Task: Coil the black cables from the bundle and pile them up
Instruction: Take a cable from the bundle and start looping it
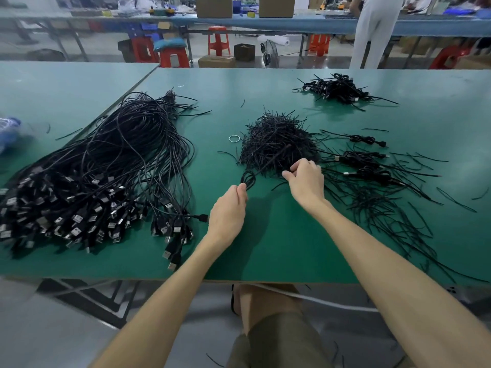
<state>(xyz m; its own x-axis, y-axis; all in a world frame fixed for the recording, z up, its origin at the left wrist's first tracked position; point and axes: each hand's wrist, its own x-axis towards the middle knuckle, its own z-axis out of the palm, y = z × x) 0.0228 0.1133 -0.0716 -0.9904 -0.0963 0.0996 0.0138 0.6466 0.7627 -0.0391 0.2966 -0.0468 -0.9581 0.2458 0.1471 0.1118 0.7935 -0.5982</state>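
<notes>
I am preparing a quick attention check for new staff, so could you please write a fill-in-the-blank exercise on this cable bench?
The left hand grips a coiled cable above the ___ table. The bundle of uncoiled USB cables lies to that hand's ___. The right hand reaches the heap of ___ twist ties.
Missing words: green; left; black.

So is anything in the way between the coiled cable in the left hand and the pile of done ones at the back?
Yes: the heap of twist ties lies between the coiled cable held by the left hand and the far pile of coiled cables. It is low, so lifting over it probably works.
</notes>
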